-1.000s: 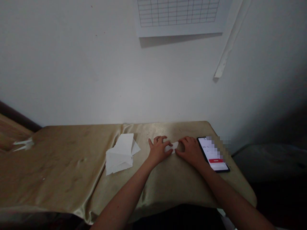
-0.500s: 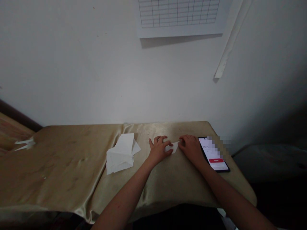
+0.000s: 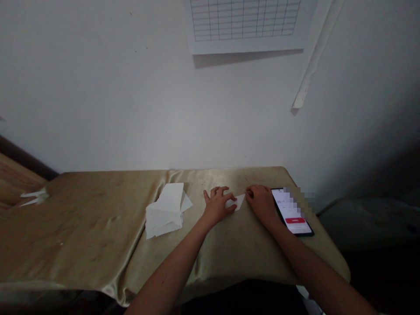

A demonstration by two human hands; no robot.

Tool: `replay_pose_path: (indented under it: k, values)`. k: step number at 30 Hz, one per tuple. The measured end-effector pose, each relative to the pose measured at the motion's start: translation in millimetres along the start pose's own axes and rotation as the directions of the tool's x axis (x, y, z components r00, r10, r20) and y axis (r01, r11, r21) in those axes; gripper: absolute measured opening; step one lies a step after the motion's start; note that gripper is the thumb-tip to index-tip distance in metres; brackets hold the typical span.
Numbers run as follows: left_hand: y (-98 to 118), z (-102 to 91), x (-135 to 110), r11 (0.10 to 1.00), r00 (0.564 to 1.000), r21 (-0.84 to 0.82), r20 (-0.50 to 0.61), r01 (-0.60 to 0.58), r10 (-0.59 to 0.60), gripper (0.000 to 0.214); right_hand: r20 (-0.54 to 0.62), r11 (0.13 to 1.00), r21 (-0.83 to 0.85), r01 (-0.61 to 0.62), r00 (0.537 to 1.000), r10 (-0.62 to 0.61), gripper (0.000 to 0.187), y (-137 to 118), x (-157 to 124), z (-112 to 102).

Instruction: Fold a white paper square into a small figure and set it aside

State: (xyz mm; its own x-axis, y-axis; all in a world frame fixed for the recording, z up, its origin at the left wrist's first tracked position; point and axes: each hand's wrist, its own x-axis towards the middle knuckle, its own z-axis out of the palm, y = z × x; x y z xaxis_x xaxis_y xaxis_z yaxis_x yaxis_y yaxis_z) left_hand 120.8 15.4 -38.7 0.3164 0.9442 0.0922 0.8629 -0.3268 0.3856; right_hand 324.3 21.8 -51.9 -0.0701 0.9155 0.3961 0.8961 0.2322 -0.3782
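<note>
A small white folded paper (image 3: 239, 201) lies on the tan cloth of the table (image 3: 98, 218), between my two hands. My left hand (image 3: 218, 204) rests on its left end, fingers bent and pressing it down, thumb out to the side. My right hand (image 3: 262, 202) sits at the paper's right corner with curled fingers, fingertips touching the pointed edge. Much of the paper is hidden under my left fingers.
A loose stack of white paper sheets (image 3: 167, 210) lies left of my hands. A lit phone (image 3: 292, 212) lies right of my right hand, near the table's right edge. A crumpled white scrap (image 3: 34, 197) sits far left. A wall with a grid chart (image 3: 244, 22) stands behind.
My right hand has slid a little to the right, uncovering more of the folded paper's pointed end. My left hand has stayed put.
</note>
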Motion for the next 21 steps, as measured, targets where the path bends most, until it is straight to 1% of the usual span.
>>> replay_pose_path:
  k: [12, 17, 21]
  values:
    - [-1.5, -2.5, -1.4, 1.000, 1.000, -0.011, 0.004, 0.000, 0.000, 0.027, 0.017, 1.000, 0.010, 0.011, 1.000, -0.012, 0.020, -0.7, -1.7, -0.8]
    - [-1.7, -4.2, -1.1, 1.000, 1.000, -0.007, 0.021, 0.009, -0.008, 0.028, 0.046, 0.999, 0.029, 0.012, 0.999, -0.014, 0.018, 2.8, -2.6, -1.0]
    - [-1.8, -4.1, -0.9, 1.000, 1.000, -0.006, 0.015, 0.004, -0.004, 0.028, 0.076, 0.999, 0.034, 0.022, 0.997, -0.024, 0.023, 1.7, -5.3, -3.8]
